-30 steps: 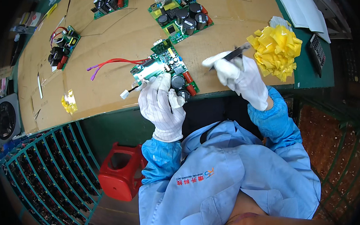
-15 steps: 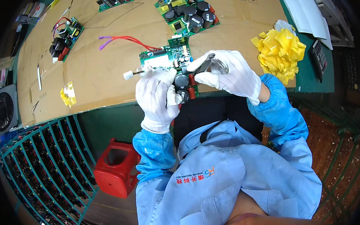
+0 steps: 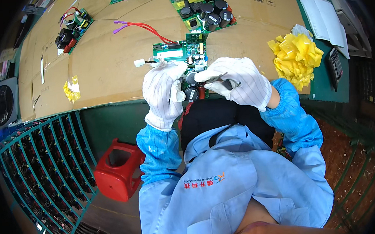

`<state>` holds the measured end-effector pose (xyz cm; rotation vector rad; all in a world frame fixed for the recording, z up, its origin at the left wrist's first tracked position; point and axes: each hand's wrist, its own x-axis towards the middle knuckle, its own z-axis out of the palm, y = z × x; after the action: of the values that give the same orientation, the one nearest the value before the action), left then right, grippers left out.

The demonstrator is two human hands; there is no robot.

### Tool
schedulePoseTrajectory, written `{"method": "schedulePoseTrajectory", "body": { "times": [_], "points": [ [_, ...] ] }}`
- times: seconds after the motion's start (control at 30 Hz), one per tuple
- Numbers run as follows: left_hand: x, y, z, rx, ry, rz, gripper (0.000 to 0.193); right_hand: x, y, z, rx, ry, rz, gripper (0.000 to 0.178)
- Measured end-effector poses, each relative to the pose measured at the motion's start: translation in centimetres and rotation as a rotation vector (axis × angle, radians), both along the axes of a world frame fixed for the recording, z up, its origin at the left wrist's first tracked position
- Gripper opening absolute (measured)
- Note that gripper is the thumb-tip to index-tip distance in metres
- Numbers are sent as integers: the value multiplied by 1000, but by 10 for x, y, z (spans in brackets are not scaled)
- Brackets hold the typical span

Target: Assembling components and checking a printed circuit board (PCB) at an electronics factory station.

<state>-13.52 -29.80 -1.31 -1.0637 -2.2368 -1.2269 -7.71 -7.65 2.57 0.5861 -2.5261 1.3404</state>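
Note:
A green circuit board (image 3: 196, 52) lies at the table's near edge, with red wires ending in purple connectors at its far left. A white plug (image 3: 139, 63) sticks out on a short cable beside my left hand. My gloved left hand (image 3: 165, 90) grips the board's left side, and its fingertips are partly hidden. Over the board's round black capacitors (image 3: 192, 94), my gloved right hand (image 3: 240, 80) pinches a thin dark metal tool (image 3: 216, 78) that looks like tweezers. Its tip is at the capacitors; whether it touches them I cannot tell.
Similar boards (image 3: 207, 13) sit farther back on the cardboard-covered table (image 3: 111, 66). To the right are a yellow tape bundle (image 3: 296, 59), a calculator (image 3: 334, 68) and papers (image 3: 321, 18). A red stool (image 3: 118, 170) and a green rack (image 3: 44, 168) stand lower left.
My right hand has turned, bringing the tool flatter and lower over the capacitors. My left hand keeps its grip on the board. The whole view has shifted slightly.

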Motion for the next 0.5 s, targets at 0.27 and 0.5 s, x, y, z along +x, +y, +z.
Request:
{"method": "schedulePoseTrajectory", "body": {
  "times": [0.27, 0.5],
  "points": [
    [-1, 0, -3, 30, 9, -1, 30, -3, -2, 0, 258, 87, 90, 35],
    [1, 2, -1, 26, -8, 8, 29, -10, 0, 7, 317, 122, 91, 35]
  ]
}}
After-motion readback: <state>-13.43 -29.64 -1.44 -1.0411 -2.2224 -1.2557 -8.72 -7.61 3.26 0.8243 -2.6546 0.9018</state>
